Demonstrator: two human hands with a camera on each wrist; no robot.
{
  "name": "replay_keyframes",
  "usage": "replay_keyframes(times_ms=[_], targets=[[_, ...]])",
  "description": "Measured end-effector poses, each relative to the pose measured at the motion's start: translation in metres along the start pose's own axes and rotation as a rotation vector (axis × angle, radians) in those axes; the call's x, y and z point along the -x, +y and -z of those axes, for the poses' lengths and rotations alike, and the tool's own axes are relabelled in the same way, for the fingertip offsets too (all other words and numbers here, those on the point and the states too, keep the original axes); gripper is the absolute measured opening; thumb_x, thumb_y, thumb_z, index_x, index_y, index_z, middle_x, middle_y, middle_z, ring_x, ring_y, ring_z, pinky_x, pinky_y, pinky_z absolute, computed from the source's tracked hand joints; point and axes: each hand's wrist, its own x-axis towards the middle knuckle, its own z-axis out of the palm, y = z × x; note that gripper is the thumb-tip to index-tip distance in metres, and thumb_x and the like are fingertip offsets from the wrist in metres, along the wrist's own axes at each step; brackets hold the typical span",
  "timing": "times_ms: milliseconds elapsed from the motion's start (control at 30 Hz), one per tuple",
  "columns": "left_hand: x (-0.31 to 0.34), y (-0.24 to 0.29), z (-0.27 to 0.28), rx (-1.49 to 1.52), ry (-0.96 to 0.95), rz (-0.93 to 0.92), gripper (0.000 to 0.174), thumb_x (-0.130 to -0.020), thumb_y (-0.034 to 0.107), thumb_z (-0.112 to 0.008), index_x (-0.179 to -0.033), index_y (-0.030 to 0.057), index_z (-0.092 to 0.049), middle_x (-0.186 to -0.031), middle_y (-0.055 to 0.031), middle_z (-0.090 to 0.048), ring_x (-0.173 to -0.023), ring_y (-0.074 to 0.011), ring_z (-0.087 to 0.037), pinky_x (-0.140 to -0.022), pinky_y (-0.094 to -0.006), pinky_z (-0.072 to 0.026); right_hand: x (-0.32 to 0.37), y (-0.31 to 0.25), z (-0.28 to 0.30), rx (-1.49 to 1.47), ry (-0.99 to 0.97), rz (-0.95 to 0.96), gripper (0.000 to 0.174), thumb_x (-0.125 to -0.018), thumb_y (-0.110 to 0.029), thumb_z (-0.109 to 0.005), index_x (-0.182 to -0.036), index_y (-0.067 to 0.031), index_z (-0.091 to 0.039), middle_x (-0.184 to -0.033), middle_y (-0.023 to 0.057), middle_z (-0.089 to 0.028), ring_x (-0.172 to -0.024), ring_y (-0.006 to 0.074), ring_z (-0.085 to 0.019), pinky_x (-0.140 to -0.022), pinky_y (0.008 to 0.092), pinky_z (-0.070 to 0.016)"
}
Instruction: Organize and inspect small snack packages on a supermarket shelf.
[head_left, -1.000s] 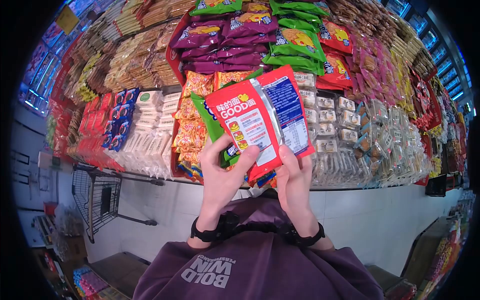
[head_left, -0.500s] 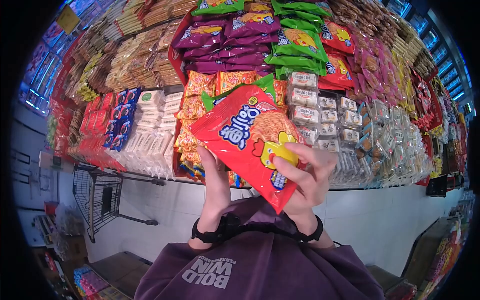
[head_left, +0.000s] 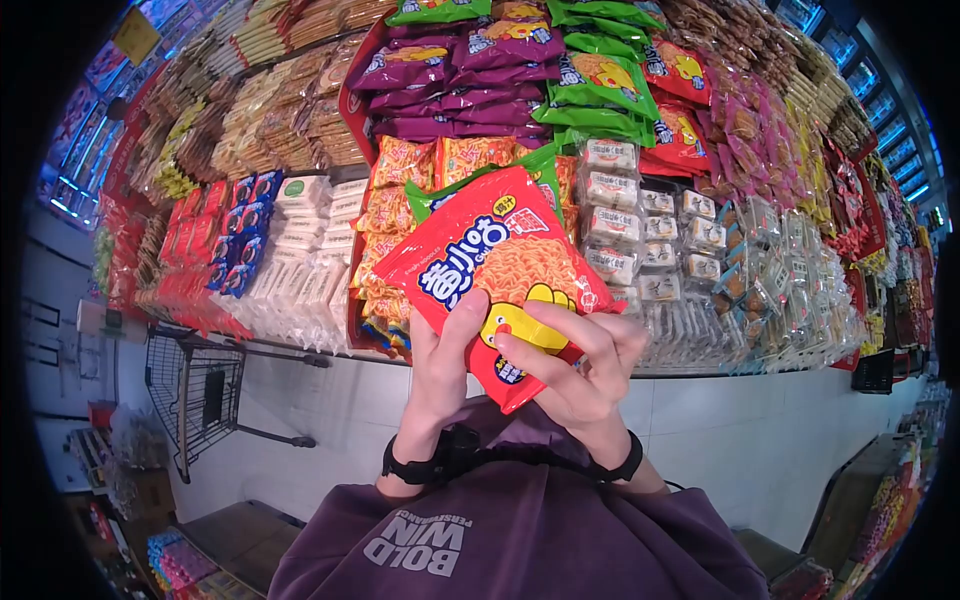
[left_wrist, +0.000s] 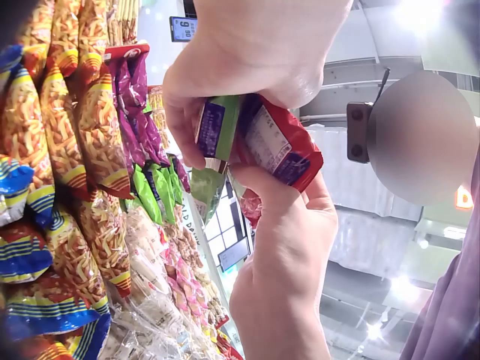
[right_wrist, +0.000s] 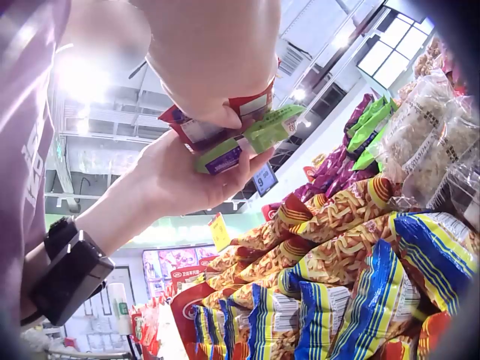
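A red packet of instant noodles (head_left: 520, 255), a yellow chick on its front, is held face up above the snack display in the head view. Behind its upper edge shows a green packet (head_left: 545, 165). My left hand (head_left: 440, 355) has its thumb over the red front. In the right wrist view its fingers curl round the green packet (right_wrist: 255, 139), so it grips both together. My right hand (head_left: 585, 370) pinches the red packet's lower right, fingers on the front. The left wrist view shows its thumb against the printed back of the red packet (left_wrist: 274, 139).
Purple packets (head_left: 500, 55) and green packets (head_left: 595, 85) are stacked at the back. Orange snack bags (head_left: 400, 165) lie right beneath the hands. White wrapped packs (head_left: 610, 225) fill the right side. A shopping cart (head_left: 205, 395) stands on the floor at left.
The red packet has been turned from its printed back to its front, with the green packet still behind. Since half a second ago, it shifted slightly left and the left thumb came over its front.
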Motion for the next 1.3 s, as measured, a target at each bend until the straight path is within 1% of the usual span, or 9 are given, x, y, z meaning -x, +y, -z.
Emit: replay_keyframes(times_ms=[367, 467, 600, 633, 867, 933, 1100, 1200, 1300], targets=[[0.003, -0.001, 0.003, -0.038, -0.005, 0.011, 0.034, -0.094, 0.015, -0.053, -0.124, -0.0018, -0.048, -0.112, -0.0101, -0.061, -0.098, -0.0154, -0.061, -0.085, -0.0298, -0.0496, 0.006, -0.002, 0.000, -0.052, -0.025, -0.031, 0.041, -0.063, -0.015, -0.070, -0.103, -0.0240, -0.073, -0.116, -0.0057, -0.064, -0.085, 0.0137, -0.048, -0.076, 0.0264, -0.0403], [0.005, -0.003, -0.001, -0.010, 0.105, 0.006, 0.032, -0.096, 0.015, -0.053, -0.123, -0.0007, -0.048, -0.113, -0.0094, -0.060, -0.099, -0.0143, -0.061, -0.084, -0.0290, -0.0499, 0.006, -0.002, -0.007, -0.093, -0.007, -0.052, 0.047, -0.061, -0.010, -0.070, -0.107, -0.0229, -0.072, -0.119, -0.0047, -0.063, -0.087, 0.0149, -0.050, -0.077, 0.0279, -0.0406], [0.003, -0.005, 0.003, -0.082, 0.103, -0.006, 0.031, -0.098, 0.017, -0.052, -0.123, 0.0000, -0.048, -0.115, -0.0087, -0.059, -0.101, -0.0138, -0.060, -0.086, -0.0295, -0.0498, 0.007, 0.002, 0.000, -0.294, -0.186, -0.191, 0.057, -0.061, -0.011, -0.071, -0.118, -0.0151, -0.065, -0.136, 0.0112, -0.052, -0.115, 0.0283, -0.050, -0.095, 0.0371, -0.0399], [0.002, -0.006, 0.004, -0.101, 0.078, -0.020, 0.032, -0.099, 0.018, -0.051, -0.125, -0.0002, -0.048, -0.116, -0.0085, -0.059, -0.103, -0.0136, -0.059, -0.087, -0.0294, -0.0489, 0.006, 0.006, 0.006, -0.323, -0.314, -0.184, 0.065, -0.062, -0.015, -0.072, -0.125, -0.0126, -0.058, -0.145, 0.0198, -0.039, -0.129, 0.0358, -0.039, -0.104, 0.0448, -0.0339], [0.001, -0.013, 0.003, -0.418, -0.031, -0.080, 0.028, -0.095, 0.011, -0.056, -0.119, -0.0041, -0.054, -0.108, -0.0080, -0.063, -0.094, -0.0126, -0.060, -0.082, -0.0291, -0.0489, -0.002, 0.016, 0.013, -0.447, -0.362, -0.318, 0.085, -0.067, -0.025, -0.081, -0.137, -0.0079, -0.037, -0.152, 0.0241, -0.021, -0.136, 0.0436, -0.028, -0.111, 0.0531, -0.0252], [0.003, -0.016, -0.009, -0.383, -0.038, -0.053, 0.027, -0.092, 0.010, -0.060, -0.113, -0.0065, -0.058, -0.100, -0.0077, -0.065, -0.087, -0.0114, -0.061, -0.075, -0.0273, -0.0498, 0.004, 0.024, 0.012, -0.417, -0.348, -0.389, 0.092, -0.066, -0.024, -0.082, -0.139, -0.0068, -0.030, -0.149, 0.0246, -0.024, -0.134, 0.0448, -0.030, -0.109, 0.0530, -0.0274], [-0.001, -0.027, -0.015, -0.730, -0.308, 0.013, 0.037, -0.089, 0.013, -0.063, -0.120, -0.0065, -0.056, -0.118, -0.0184, -0.057, -0.107, -0.0268, -0.057, -0.091, -0.0367, -0.0453, -0.002, 0.034, 0.031, -0.291, -0.348, -0.495, 0.102, -0.064, -0.021, -0.083, -0.145, -0.0068, -0.023, -0.144, 0.0245, -0.029, -0.131, 0.0440, -0.034, -0.106, 0.0516, -0.0318], [-0.003, -0.037, -0.027, -0.634, -0.354, 0.063, 0.043, -0.087, 0.015, -0.064, -0.124, -0.0059, -0.055, -0.126, -0.0233, -0.051, -0.117, -0.0349, -0.050, -0.098, -0.0410, -0.0394, -0.005, 0.047, 0.045, -0.180, -0.351, -0.448, 0.104, -0.060, -0.019, -0.084, -0.145, -0.0063, -0.025, -0.141, 0.0235, -0.032, -0.127, 0.0429, -0.037, -0.105, 0.0506, -0.0326], [-0.006, -0.048, -0.045, -0.493, -0.334, -0.030, 0.057, -0.092, 0.041, -0.051, -0.124, -0.0060, -0.054, -0.126, -0.0250, -0.051, -0.122, -0.0377, -0.045, -0.102, -0.0425, -0.0345, -0.010, 0.072, 0.063, -0.155, -0.373, -0.412, 0.104, -0.054, -0.016, -0.084, -0.143, -0.0059, -0.030, -0.135, 0.0217, -0.038, -0.120, 0.0419, -0.042, -0.102, 0.0498, -0.0354]])
